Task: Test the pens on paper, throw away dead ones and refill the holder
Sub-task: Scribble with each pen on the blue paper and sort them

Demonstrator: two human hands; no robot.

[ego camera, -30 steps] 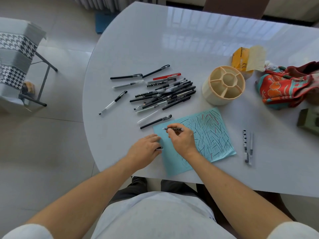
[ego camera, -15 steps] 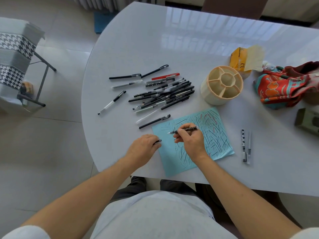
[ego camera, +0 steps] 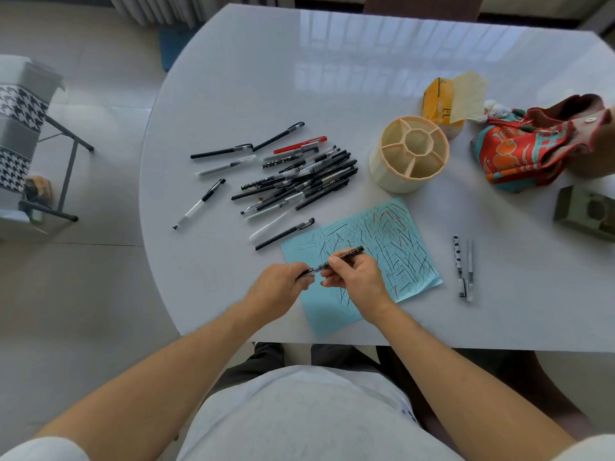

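I have the pen (ego camera: 342, 256) pinched in my right hand (ego camera: 357, 277), raised just over the paper (ego camera: 399, 247), its tip pointing at the cap (ego camera: 305, 273) my left hand (ego camera: 278, 287) grips. Capping looks like the step, so I'd line tip and cap straight before pushing, and press until it seats. The holder (ego camera: 386, 168) stands empty beyond the paper, the pile (ego camera: 299, 181) to its left, two pens (ego camera: 464, 267) apart on the right.

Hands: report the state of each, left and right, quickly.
Left hand: closed, pinching the pen cap at the pen's tip.
Right hand: closed, gripping the black pen over the blue paper.
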